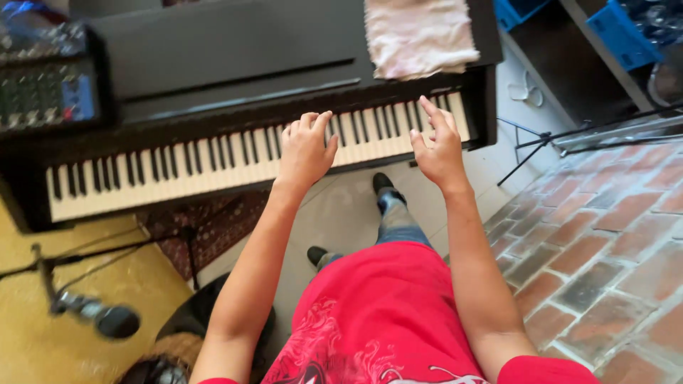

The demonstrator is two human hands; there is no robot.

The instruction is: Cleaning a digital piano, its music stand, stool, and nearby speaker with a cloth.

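Digital piano keyboard (213, 167) long axis runs 8 to 2 o'clock. Left hand (306, 149) curled loosely on keys, right hand (437, 146) fingers spread, both holding nothing. Pink cloth (418, 35) at 12.

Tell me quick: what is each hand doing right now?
Left hand: fingers curled, resting on the piano keys, holding nothing.
Right hand: open, fingers spread over the upper keys, holding nothing.

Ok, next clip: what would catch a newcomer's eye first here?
Both hands on the black piano: the left hand curled over its middle keys, the right hand farther right, fingers raised. A pink cloth lies on the piano's top at upper right, and a microphone on a stand sits at lower left.
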